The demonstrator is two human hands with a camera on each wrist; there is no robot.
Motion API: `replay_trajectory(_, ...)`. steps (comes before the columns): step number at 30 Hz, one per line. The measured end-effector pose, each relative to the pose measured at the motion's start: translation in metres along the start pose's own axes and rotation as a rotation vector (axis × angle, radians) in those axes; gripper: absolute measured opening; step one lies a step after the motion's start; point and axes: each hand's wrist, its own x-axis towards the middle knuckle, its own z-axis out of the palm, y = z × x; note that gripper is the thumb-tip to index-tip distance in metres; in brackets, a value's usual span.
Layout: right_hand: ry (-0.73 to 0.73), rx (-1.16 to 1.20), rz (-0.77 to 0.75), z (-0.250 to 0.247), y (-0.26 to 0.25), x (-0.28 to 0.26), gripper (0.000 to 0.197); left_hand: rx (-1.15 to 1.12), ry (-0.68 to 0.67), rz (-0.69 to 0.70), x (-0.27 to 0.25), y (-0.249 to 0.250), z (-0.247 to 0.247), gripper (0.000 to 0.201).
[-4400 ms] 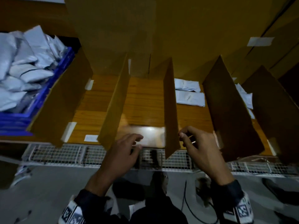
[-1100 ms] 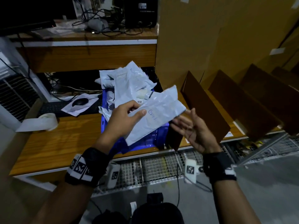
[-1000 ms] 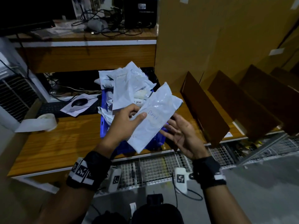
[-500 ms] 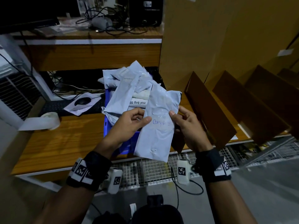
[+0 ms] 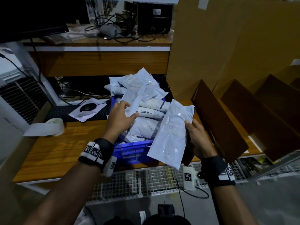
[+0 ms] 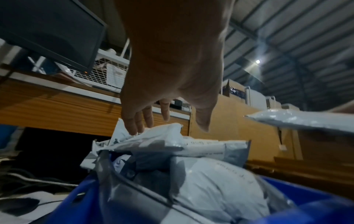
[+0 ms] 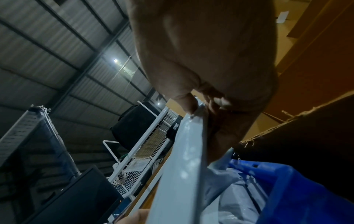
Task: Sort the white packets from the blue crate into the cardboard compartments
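Note:
A blue crate (image 5: 131, 150) on the wooden desk is heaped with white packets (image 5: 142, 95). My right hand (image 5: 195, 135) holds one long white packet (image 5: 170, 135) by its right edge, thumb on the front, over the crate's right side; the same packet (image 7: 182, 174) shows edge-on in the right wrist view. My left hand (image 5: 121, 116) reaches over the crate with fingers spread, its fingertips (image 6: 134, 128) touching a crumpled packet (image 6: 162, 136) on the pile. Brown cardboard dividers (image 5: 217, 120) forming compartments stand to the right.
A tape roll (image 5: 53, 126), a mouse (image 5: 88, 107) on paper and a keyboard lie left of the crate. A monitor (image 5: 32, 17) and cables sit on the upper shelf. A tall cardboard wall (image 5: 227, 38) rises behind the dividers. Wire mesh (image 5: 146, 181) runs below the desk edge.
My left hand has let go of the long packet and moved back onto the crate's pile. The right hand now holds that packet alone, slightly further right.

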Motion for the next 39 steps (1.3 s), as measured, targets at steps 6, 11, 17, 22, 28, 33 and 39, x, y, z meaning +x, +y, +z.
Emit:
replay_trajectory(6, 0.014, 0.033, 0.079, 0.006, -0.005, 0.014, 0.028, 0.396, -0.177, 0.002, 0.027, 0.003, 0.021, 0.072)
replay_trajectory(11, -0.002, 0.056, 0.083, 0.008, -0.007, 0.025, 0.028, 0.314, -0.031, -0.007, 0.028, 0.004, 0.014, 0.030)
replay_trajectory(17, -0.010, 0.071, 0.069, 0.014, -0.008, 0.034, 0.032, -0.600, -0.074, -0.142, 0.021, 0.016, -0.023, 0.021)
replay_trajectory(22, 0.007, 0.062, 0.067, 0.024, -0.005, 0.041, 0.035, -0.737, -0.271, -0.094, 0.004, 0.004, -0.024, 0.023)
replay_trajectory(28, 0.011, -0.011, 0.061, 0.034, 0.000, 0.046, 0.032, -0.552, -0.187, 0.101, -0.016, 0.007, -0.020, 0.021)
replay_trajectory(33, -0.147, 0.084, 0.003, 0.044, -0.001, 0.044, 0.069, 0.075, -0.008, 0.541, -0.046, 0.050, -0.020, 0.030)
replay_trajectory(39, -0.253, 0.238, -0.087, 0.050, -0.004, 0.038, 0.077, 0.349, -0.107, 0.668, -0.066, 0.070, -0.012, 0.038)
